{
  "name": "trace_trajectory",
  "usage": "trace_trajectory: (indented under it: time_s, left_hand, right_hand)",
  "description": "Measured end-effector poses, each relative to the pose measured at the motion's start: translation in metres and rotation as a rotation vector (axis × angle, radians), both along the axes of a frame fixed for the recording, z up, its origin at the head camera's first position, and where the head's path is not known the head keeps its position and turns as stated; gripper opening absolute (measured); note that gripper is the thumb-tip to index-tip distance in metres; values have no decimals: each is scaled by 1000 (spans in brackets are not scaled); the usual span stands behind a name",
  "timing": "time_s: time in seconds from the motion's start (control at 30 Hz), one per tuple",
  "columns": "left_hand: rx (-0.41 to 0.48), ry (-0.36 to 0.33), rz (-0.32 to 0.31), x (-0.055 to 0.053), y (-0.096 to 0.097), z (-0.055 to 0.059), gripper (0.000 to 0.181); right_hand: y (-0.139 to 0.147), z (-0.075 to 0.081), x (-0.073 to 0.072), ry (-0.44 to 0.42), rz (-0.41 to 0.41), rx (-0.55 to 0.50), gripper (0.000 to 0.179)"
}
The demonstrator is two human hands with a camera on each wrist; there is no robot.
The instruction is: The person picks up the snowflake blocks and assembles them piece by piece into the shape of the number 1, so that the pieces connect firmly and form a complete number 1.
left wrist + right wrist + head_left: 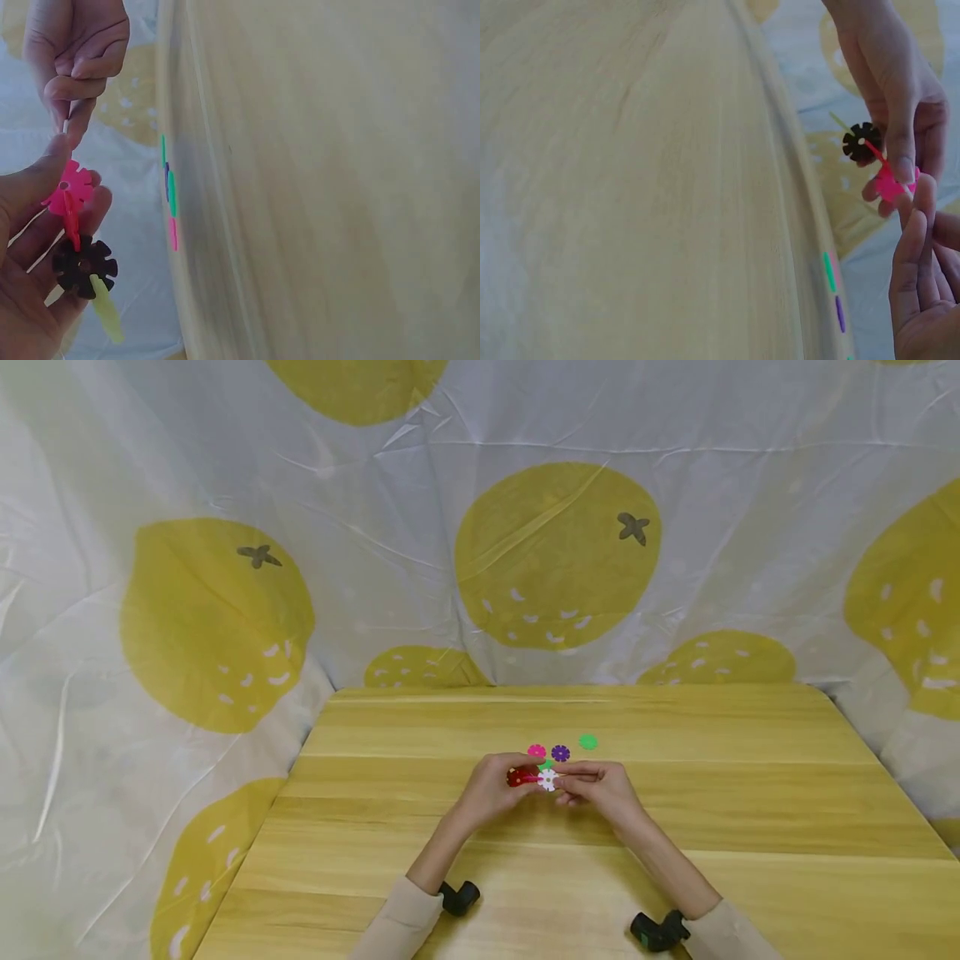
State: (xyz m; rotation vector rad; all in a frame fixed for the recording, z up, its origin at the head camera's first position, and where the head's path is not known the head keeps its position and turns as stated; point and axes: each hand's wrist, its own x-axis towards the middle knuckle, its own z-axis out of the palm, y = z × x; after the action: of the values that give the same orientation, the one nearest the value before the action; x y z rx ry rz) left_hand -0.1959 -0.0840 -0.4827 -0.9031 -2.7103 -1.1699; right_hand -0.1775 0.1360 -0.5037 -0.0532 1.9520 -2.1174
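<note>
My left hand [489,789] holds a short chain of slotted snowflake discs joined edge to edge. In the left wrist view the chain runs from a pink disc [69,187] through a red disc [70,219] and a dark disc [85,267] to a yellow disc [107,309]. The left thumb and fingers pinch the pink end. Between the thumb and fingers of my right hand [603,787] is a white disc [547,780], brought right up against the pink one. The right wrist view shows both hands' fingertips meeting there, the white disc mostly hidden.
Beyond the hands, several loose discs lie flat on the wooden table [375,727]: a pink disc [536,751], a purple disc [560,753], a green disc [588,742] and another green disc [546,765]. A lemon-print curtain [555,410] hangs behind the table.
</note>
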Motion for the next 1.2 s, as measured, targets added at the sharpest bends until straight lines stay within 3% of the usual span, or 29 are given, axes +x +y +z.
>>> trace_trajectory:
  time_s: [0.33, 0.73, 1.0, 1.2]
  left_hand:
    - [0, -3, -21, -1, 2, 0, 31]
    - [47, 67, -47, -2, 4, 1, 34]
    - [38, 17, 4, -3, -1, 0, 30]
    - [60, -73, 25, -3, -10, -1, 29]
  right_hand:
    - [-3, 4, -3, -22, -6, -2, 36]
    - [-7, 6, -5, -13, -49, -22, 37]
    - [1, 1, -12, 60, -88, 55, 34]
    - [12, -4, -22, 32, -103, 141, 36]
